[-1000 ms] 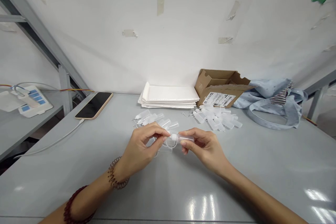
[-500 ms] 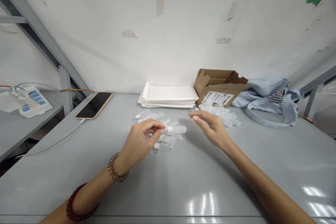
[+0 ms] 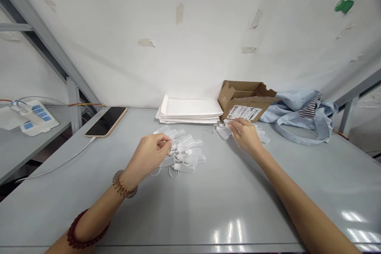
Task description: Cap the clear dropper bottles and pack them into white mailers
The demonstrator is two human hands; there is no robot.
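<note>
Small clear plastic bottles with white caps and thin loop cords lie in a loose heap (image 3: 186, 154) on the grey table. At the heap's left edge, my left hand (image 3: 150, 154) is closed, thumb and fingertips pinched together. What sits in that pinch, if anything, I cannot make out. Over a second pile of the same bottles (image 3: 222, 131), my right hand (image 3: 245, 135) has its thumb and fingers closed on one small plastic bottle (image 3: 228, 121). The fingers partly cover this bottle, and the hand hides part of the pile.
Behind the bottles lies a stack of white padded envelopes (image 3: 193, 108). An open cardboard box (image 3: 235, 105) stands to its right, beside a light blue cloth bag (image 3: 309, 125). On the left are a phone (image 3: 107, 122), its white cable (image 3: 67, 161) and a power strip (image 3: 40, 117).
My left hand has moved left from the bottle it held by the cap end; that bottle now lies in the heap. My right hand has reached into the right pile and closed on a bottle.
</note>
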